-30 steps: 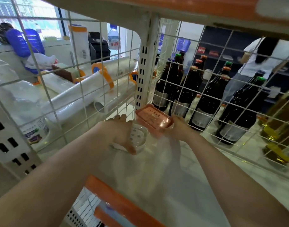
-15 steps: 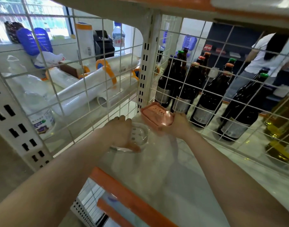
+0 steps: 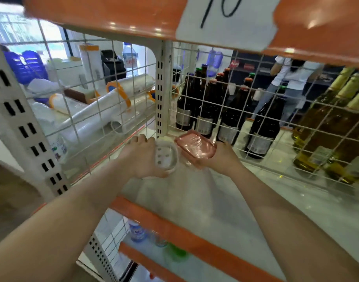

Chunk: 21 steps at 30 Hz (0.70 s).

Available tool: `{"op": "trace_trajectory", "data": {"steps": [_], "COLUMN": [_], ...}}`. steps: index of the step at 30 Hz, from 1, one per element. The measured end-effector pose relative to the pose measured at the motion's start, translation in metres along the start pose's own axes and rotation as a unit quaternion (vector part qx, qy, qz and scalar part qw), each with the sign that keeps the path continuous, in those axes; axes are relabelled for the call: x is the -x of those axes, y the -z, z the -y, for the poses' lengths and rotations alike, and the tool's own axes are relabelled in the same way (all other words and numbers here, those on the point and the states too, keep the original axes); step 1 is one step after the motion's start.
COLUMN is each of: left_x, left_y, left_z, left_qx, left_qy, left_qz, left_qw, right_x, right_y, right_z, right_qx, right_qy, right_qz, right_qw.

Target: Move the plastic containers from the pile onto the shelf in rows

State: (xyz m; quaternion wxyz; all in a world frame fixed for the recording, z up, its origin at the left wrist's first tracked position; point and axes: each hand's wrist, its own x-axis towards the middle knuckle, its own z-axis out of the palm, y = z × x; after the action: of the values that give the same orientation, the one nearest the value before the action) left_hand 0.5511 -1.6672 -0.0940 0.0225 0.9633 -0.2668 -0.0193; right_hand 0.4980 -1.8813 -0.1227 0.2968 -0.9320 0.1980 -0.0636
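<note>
Both my arms reach deep into a white shelf with an orange front lip. My left hand grips a clear plastic container with a white perforated insert, held low near the back left corner by the upright post. My right hand holds a pink plastic container, tilted, right beside the clear one and close to the rear wire grid. The two containers almost touch. Whether either one rests on the shelf surface I cannot tell.
A wire grid closes the back and left side of the shelf. Dark bottles and yellow oil bottles stand behind it. White rolls lie to the left. An orange shelf edge hangs overhead. A person stands behind.
My head has dropped and pulled back, so the upper shelf edge and its paper label fill the top. Both hands stay at the back corner with their containers, barely shifted.
</note>
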Motion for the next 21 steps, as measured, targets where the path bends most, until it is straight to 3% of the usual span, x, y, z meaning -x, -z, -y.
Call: {"op": "trace_trajectory", "data": {"steps": [6, 21], "left_x": [0.036, 0.141], "left_y": [0.01, -0.005], "left_z": [-0.007, -0.077], "left_qx": [0.006, 0.01], "left_qy": [-0.022, -0.089], "left_qz": [-0.002, 0.02], "left_qw": [1.0, 0.996], "right_x": [0.059, 0.263], "right_y": [0.014, 0.042], "right_z": [-0.005, -0.047], "right_qx": [-0.017, -0.003], "right_qy": [-0.01, -0.173], "right_qz": [-0.044, -0.141], "right_qw": [0.999, 0.975]}}
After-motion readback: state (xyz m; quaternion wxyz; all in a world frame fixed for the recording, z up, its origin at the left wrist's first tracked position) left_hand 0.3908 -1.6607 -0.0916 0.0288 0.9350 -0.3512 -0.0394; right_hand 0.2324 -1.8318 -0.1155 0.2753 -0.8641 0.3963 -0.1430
